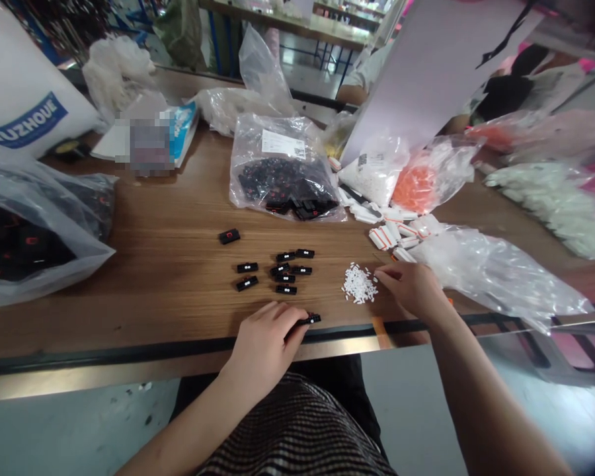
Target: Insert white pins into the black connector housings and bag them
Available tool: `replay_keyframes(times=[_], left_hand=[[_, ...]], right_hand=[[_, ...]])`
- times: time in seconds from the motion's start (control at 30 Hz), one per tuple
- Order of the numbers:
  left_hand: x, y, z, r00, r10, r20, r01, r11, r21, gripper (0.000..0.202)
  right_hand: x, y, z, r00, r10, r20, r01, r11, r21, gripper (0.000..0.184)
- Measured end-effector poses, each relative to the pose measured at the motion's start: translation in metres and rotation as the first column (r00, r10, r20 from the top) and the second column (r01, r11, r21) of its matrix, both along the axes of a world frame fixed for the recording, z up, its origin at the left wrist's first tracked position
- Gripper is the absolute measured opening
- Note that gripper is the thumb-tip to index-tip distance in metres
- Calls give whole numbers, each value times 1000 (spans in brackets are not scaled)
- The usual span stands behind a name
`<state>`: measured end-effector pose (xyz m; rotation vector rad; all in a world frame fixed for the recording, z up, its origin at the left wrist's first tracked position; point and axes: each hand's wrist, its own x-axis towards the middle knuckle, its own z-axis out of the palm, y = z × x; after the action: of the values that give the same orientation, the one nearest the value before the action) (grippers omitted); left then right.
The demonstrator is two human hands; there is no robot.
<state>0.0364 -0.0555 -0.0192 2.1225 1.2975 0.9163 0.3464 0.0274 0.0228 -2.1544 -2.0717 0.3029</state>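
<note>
My left hand [268, 334] grips a small black plastic block [313, 318] between thumb and fingers, close to the table's front edge. One white dot shows on the block's near side. At the right border of a pile of tiny white pegs [359, 283], my right hand [412, 285] has its thumb and fingertips pinched together. Whatever it may hold is too small to make out. Several similar black blocks [286, 289] lie beyond my left hand, most with two white dots. Farther back, another black block [229, 235] shows a red mark.
A clear bag of black parts [287, 172] lies behind the blocks; another bag of black parts [39, 225] is at left. White parts with orange stripes [384, 236], a bag of orange pieces [419, 185] and a crumpled plastic bag [500, 271] crowd the right side.
</note>
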Motion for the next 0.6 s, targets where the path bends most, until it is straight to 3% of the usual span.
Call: replay_keyframes(times=[0.2,0.3,0.4,0.5,0.6], left_hand=[[0,0,3,1000,-1,2,1,1000,-3,8],[0,0,4,1000,-4,-3,4,1000,-14,7],[0,0,4,1000,-1,-6,0,1000,-24,7],[0,0,3,999,6,-32,-7,999,-36,7],[1,-1,3,998,5,-57,-7,999,-42,6]], right_hand=[[-6,3,0,995,-58,-75,56,998,-30,21],[-21,-8,4,974,-33,-222,34,999,1,20],[-54,-31,11,864,148,-482,-158,987,20,19],[-91,-53,16,785,317,-532,-382,924,-14,16],[-111,-62,15,754,405,-517,-473,881,0,16]])
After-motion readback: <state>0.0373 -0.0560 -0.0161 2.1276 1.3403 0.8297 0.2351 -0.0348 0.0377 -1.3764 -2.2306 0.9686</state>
